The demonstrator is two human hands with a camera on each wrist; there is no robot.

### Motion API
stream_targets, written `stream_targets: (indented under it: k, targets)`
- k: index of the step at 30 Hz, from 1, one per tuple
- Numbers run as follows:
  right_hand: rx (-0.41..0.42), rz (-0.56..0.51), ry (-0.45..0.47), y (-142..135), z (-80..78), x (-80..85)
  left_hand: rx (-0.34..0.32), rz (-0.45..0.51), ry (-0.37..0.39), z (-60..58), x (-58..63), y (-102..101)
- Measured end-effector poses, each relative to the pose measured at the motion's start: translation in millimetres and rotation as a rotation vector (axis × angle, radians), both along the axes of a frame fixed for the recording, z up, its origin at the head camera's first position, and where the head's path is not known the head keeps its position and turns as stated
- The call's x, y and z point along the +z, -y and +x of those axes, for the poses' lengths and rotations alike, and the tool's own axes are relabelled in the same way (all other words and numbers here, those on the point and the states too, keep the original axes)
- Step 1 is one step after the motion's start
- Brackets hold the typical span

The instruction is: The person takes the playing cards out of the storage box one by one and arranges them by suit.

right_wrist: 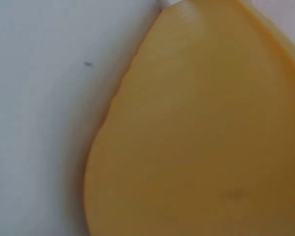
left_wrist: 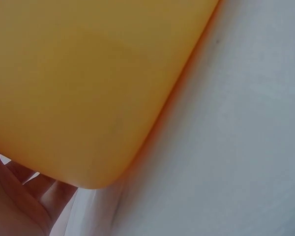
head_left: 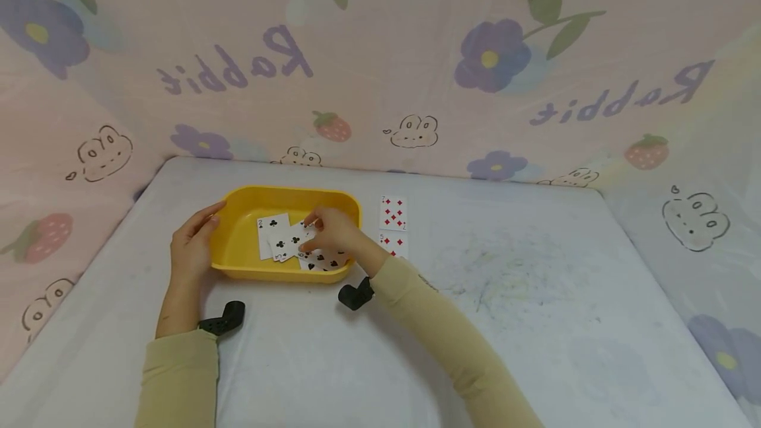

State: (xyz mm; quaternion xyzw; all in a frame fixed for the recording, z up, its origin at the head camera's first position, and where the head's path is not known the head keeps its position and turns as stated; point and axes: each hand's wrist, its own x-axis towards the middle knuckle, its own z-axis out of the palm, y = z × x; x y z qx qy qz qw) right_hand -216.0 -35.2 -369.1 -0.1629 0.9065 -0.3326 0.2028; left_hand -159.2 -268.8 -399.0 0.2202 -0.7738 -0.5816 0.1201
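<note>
A yellow plastic tray [head_left: 238, 263] stands on the white-covered table with several black-suited playing cards inside. Among them a two of clubs [head_left: 264, 230] lies near the middle, partly covered by other cards. At the tray's left end my left hand [head_left: 191, 243] grips the rim; in the left wrist view its fingers [left_wrist: 42, 189] lie along the outside below the corner. My right hand [head_left: 334, 233] reaches over the right side, its curled fingers and thumb holding a black-suited card [head_left: 295, 240] by its edges. In the right wrist view only the tray's outer wall [right_wrist: 196, 132] shows.
Just right of the tray, a seven of diamonds [head_left: 393, 213] lies face up above a five of diamonds [head_left: 393, 243], which the right sleeve partly covers. A patterned curtain [head_left: 368, 51] hangs behind the table. Black wrist cameras [head_left: 228, 319] sit on both wrists.
</note>
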Motion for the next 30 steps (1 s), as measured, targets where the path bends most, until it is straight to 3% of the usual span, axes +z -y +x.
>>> stream_targets:
  k: [8, 16, 21, 30]
  targets:
    - [0.030, 0.194, -0.051, 3.3, 2.2, -5.4, 0.000, 0.016, -0.010, -0.3, 1.1, -0.9]
    - [-0.020, 0.186, -0.064, 6.8, 5.0, -3.4, -0.005, 0.012, -0.006, 1.6, 1.3, -0.9]
    - [-0.085, 0.112, -0.098, 8.6, 3.1, -4.8, -0.004, 0.001, -0.006, 2.2, 0.9, -1.4]
    - [-0.171, -0.247, -0.174, 2.5, -0.5, -5.7, -0.001, 0.016, 0.003, 2.1, 3.4, -2.0]
